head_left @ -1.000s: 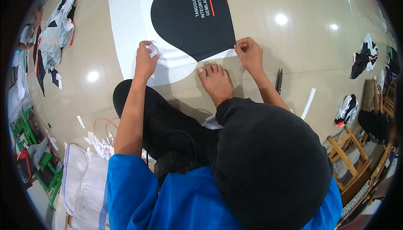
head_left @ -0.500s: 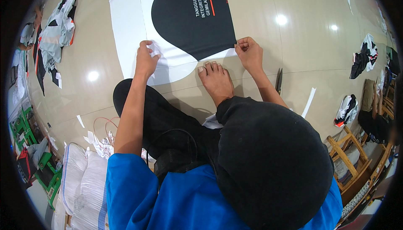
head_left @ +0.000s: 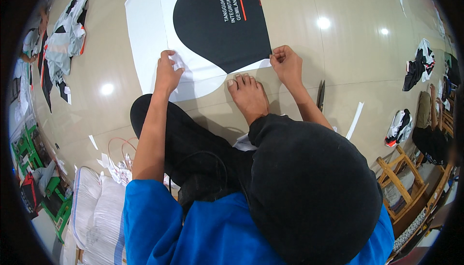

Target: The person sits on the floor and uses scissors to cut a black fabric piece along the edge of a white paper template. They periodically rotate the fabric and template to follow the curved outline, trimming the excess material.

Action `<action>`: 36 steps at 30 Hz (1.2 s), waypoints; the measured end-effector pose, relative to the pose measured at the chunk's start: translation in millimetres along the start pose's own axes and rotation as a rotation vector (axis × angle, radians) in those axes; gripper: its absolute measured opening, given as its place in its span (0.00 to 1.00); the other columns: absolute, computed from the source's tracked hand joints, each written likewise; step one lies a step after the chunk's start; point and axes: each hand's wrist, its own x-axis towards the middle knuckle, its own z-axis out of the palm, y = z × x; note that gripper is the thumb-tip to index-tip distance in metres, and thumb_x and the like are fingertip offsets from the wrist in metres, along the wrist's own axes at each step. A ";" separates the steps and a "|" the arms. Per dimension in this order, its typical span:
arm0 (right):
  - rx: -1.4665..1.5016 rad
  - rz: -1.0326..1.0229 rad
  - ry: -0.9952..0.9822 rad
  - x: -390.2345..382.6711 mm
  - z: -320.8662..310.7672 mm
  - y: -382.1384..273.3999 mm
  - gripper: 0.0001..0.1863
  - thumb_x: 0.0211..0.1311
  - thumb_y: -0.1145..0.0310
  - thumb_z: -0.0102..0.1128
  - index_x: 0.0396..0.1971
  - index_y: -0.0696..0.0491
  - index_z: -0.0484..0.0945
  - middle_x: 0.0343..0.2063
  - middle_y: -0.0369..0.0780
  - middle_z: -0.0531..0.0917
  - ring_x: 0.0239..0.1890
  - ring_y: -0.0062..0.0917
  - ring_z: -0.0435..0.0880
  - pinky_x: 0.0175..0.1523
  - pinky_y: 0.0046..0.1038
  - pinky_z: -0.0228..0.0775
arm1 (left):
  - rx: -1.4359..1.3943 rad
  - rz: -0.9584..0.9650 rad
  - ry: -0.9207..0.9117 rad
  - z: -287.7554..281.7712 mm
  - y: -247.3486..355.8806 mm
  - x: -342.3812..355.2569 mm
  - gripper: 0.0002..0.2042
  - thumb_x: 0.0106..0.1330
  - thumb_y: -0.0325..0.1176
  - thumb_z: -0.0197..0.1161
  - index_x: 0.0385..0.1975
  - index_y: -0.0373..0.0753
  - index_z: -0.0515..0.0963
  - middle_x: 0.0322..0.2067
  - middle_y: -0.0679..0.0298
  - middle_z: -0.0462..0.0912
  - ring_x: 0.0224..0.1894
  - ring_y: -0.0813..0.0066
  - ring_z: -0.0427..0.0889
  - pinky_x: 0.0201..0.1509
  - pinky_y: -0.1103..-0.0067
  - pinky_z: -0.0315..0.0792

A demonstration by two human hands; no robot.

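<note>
The black panel point(head_left: 217, 33) is lying on the white sheet point(head_left: 147, 33), which is covering the floor point(head_left: 348, 47) ahead of the foot point(head_left: 249, 95). Three lines of white lettering point(head_left: 231, 9) are running up the panel, an orange bar point(head_left: 242, 7) standing alongside. The right hand point(head_left: 289, 64) is pinching the panel's near right corner. The left hand point(head_left: 168, 74) is holding nothing visibly, its thumb and fingers spreading over the sheet; contact cannot be confirmed. Scissors point(head_left: 321, 95) are lying beside the right forearm point(head_left: 309, 105).
</note>
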 end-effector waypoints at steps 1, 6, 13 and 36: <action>0.026 0.000 -0.002 -0.7 0.2 1.4 0.10 0.63 0.72 0.75 0.41 0.60 0.86 0.30 0.45 0.92 0.33 0.33 0.93 0.43 0.33 0.84 | -0.003 -0.007 -0.008 -0.3 0.4 -0.5 0.32 0.64 0.24 0.77 0.66 0.37 0.68 0.57 0.42 0.79 0.60 0.45 0.81 0.66 0.60 0.78; 0.022 0.005 -0.007 -7.8 -5.8 -2.6 0.12 0.63 0.73 0.73 0.44 0.60 0.85 0.39 0.48 0.91 0.37 0.36 0.92 0.46 0.35 0.84 | 0.249 0.234 0.242 4.6 14.7 -3.3 0.33 0.66 0.31 0.76 0.71 0.37 0.70 0.69 0.38 0.71 0.73 0.37 0.69 0.76 0.53 0.68; -0.165 -0.459 -0.012 -34.4 11.8 -24.3 0.20 0.68 0.72 0.68 0.59 0.56 0.83 0.63 0.49 0.82 0.68 0.47 0.79 0.72 0.49 0.70 | 0.313 0.637 0.093 67.5 79.5 -11.2 0.40 0.76 0.47 0.68 0.83 0.41 0.60 0.84 0.44 0.53 0.84 0.32 0.50 0.85 0.43 0.49; -0.245 -0.628 -0.004 120.9 59.8 -71.1 0.29 0.75 0.64 0.63 0.71 0.60 0.74 0.76 0.58 0.69 0.79 0.54 0.66 0.80 0.60 0.55 | 0.157 -0.082 0.369 76.2 43.7 14.6 0.43 0.84 0.57 0.50 0.87 0.34 0.47 0.86 0.35 0.40 0.86 0.25 0.34 0.85 0.37 0.33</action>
